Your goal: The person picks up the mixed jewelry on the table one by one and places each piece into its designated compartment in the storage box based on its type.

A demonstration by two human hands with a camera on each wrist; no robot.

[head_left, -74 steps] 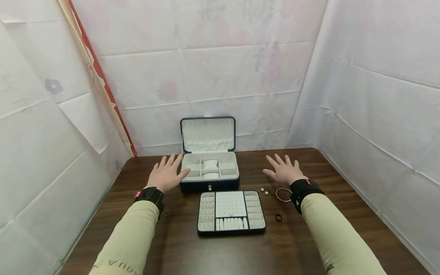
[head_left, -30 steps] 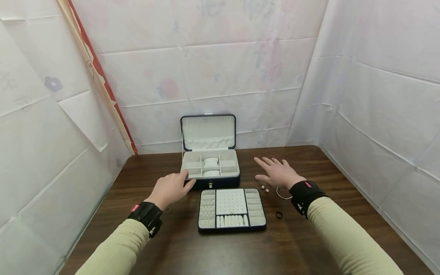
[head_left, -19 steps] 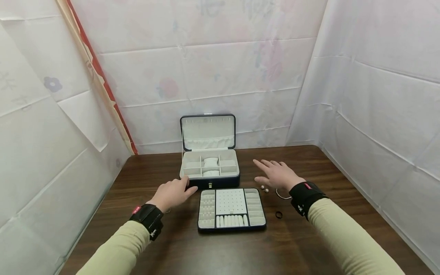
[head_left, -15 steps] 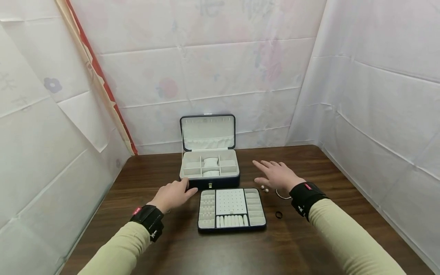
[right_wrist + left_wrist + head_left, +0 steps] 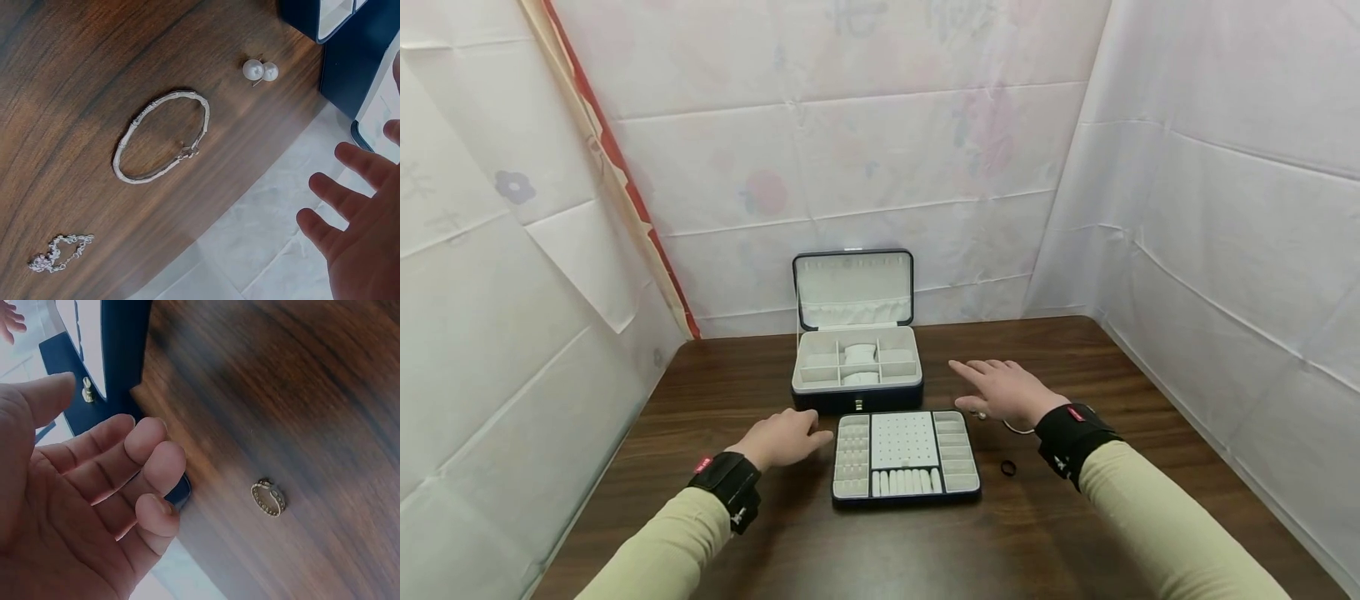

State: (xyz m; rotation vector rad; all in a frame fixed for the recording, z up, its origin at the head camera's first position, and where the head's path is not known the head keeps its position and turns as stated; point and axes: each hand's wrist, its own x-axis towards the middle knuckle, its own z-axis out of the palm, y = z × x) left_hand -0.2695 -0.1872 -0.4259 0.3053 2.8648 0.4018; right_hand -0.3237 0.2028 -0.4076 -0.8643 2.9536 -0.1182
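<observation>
My left hand (image 5: 781,437) hovers over the table left of the small-compartment jewelry tray (image 5: 905,442), fingers loosely curled and holding nothing. Close by in the left wrist view, a gold ring (image 5: 265,483) lies on the wood; in the head view the hand hides it. My right hand (image 5: 1007,393) reaches palm down above the table, right of the box, with fingers spread and nothing held. Beneath it are two pearl earrings (image 5: 253,69), partly covered in the head view. A silver bangle (image 5: 178,94) and a silver chain bracelet (image 5: 40,263) lie farther right.
An open navy jewelry box (image 5: 820,402) with white compartments stands behind the tray, its lid upright. A dark ring (image 5: 1003,467) lies right of the tray. White cloth walls (image 5: 865,183) enclose the brown table (image 5: 865,558) at the back and sides.
My left hand has come from beside the box toward me, down to the tray's left side, with its fingers relaxing into a curl. The right hand has shifted left and lower, over the earrings.
</observation>
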